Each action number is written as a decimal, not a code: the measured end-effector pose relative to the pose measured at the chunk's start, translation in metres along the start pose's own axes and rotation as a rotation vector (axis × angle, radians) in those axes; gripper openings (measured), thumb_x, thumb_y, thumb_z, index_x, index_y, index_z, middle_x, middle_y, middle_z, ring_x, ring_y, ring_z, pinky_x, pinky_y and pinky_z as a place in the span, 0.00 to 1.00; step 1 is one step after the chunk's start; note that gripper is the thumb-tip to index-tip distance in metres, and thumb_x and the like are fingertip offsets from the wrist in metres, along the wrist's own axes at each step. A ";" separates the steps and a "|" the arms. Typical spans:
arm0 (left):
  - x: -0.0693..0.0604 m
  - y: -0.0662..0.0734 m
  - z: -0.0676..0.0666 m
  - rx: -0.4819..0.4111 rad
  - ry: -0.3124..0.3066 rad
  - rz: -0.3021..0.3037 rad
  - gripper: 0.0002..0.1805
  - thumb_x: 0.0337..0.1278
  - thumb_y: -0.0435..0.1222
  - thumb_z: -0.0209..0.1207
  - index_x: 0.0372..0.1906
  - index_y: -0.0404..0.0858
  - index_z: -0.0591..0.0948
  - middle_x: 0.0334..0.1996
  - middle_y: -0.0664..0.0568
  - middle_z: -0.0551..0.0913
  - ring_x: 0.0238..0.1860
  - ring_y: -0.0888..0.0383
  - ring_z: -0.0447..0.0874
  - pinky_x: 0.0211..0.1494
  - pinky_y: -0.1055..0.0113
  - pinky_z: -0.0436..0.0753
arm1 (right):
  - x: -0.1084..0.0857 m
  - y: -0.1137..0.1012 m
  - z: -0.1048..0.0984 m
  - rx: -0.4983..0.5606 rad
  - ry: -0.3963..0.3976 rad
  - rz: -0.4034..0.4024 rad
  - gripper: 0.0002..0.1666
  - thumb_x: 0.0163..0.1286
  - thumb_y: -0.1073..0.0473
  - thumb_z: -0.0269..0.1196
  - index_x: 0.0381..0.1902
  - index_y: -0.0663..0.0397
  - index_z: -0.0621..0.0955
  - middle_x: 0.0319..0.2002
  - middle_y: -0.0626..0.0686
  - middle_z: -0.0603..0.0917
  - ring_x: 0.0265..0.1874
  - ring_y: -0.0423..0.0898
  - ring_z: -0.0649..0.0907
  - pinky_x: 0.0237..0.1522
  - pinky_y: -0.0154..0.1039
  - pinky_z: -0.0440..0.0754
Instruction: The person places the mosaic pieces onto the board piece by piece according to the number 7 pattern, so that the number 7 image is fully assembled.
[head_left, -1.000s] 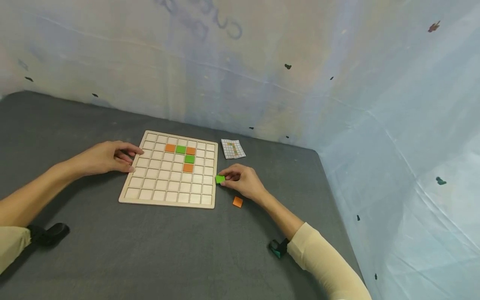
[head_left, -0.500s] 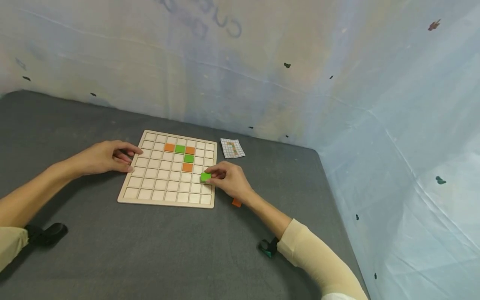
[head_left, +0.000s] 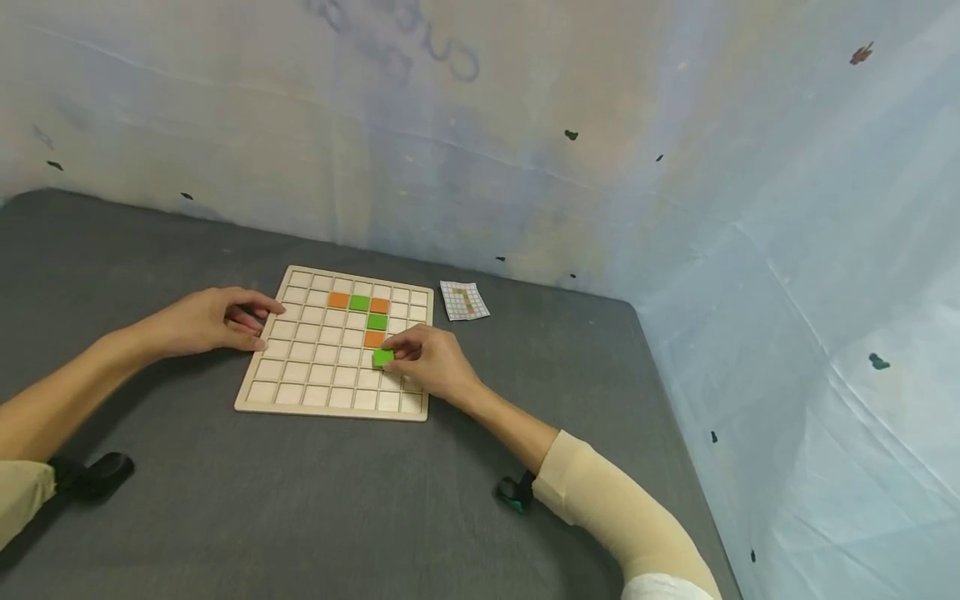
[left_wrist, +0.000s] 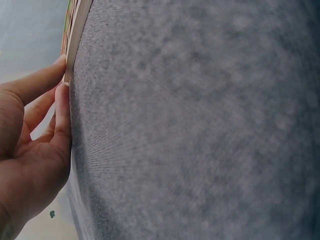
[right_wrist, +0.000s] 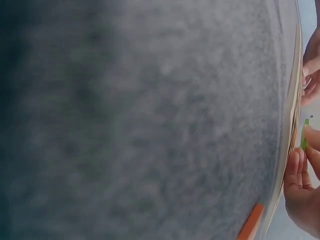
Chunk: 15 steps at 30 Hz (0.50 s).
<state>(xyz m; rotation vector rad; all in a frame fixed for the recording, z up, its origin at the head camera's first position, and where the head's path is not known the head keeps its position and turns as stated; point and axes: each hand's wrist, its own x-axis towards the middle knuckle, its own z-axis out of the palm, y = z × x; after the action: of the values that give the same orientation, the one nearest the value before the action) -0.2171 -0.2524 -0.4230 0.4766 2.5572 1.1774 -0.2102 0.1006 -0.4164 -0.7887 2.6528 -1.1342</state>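
My right hand pinches a green square tile between thumb and fingers. It holds the tile over the pale wooden grid board, just below the orange tile lying in the grid. Also set in the board are a green tile above that one and a row of orange, green and orange across the upper part. My left hand rests its thumb and fingertips on the board's left edge. In the right wrist view the pinched tile appears edge-on.
A small paper card printed with a coloured grid pattern lies right of the board. One loose orange tile is on the grey cloth, hidden in the head view by the right arm. A draped sheet rises behind the table.
My right hand has carried the green tile leftward, from beside the board's right edge to over its grid. The left hand stays at the left edge. The loose orange tile became hidden.
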 end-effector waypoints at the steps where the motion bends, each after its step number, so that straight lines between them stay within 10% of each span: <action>1: 0.000 0.000 0.000 0.001 0.000 0.001 0.33 0.56 0.40 0.71 0.66 0.34 0.75 0.55 0.41 0.75 0.45 0.70 0.77 0.45 0.72 0.81 | 0.001 -0.001 0.001 -0.009 -0.002 0.001 0.14 0.62 0.60 0.73 0.47 0.51 0.88 0.39 0.47 0.84 0.35 0.34 0.82 0.39 0.26 0.80; 15: -0.004 -0.002 -0.003 0.003 0.015 -0.012 0.33 0.56 0.40 0.71 0.66 0.34 0.75 0.55 0.41 0.74 0.44 0.70 0.77 0.44 0.72 0.81 | 0.015 -0.007 0.012 -0.125 0.001 -0.033 0.13 0.62 0.56 0.74 0.45 0.50 0.89 0.36 0.45 0.84 0.33 0.31 0.79 0.35 0.24 0.77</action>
<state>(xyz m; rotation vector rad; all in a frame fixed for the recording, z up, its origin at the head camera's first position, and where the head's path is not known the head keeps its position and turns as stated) -0.2150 -0.2574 -0.4216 0.4547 2.5710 1.1772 -0.2157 0.0807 -0.4189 -0.8560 2.7437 -0.9834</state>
